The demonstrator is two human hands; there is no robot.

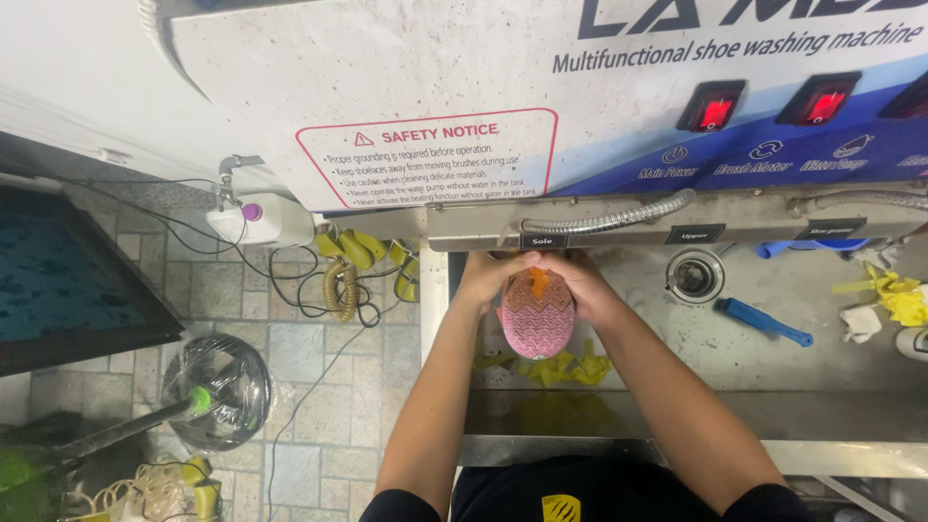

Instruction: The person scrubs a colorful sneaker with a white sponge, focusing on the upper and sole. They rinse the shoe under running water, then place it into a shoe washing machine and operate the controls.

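Note:
Both of my hands hold one shoe [537, 314] with its pink and orange patterned sole facing up at me. My left hand [491, 275] grips the shoe's left side and my right hand [580, 280] grips its right side. The toe end points into the dark slot under the front panel of a white and blue shoe washing machine [406, 87]. The front of the shoe and my fingertips are hidden under that panel. The shoe hangs above a steel basin [638, 290].
In the basin lie yellow rags [565, 367], a blue brush [764, 321], a round drain [692, 275] and more yellow and white rags [894, 300]. Three red switches [712, 104] glow on the panel. On the tiled floor to the left lie coiled cables [340, 288], a white bottle [261, 220] and a plastic-wrapped bucket [217, 387].

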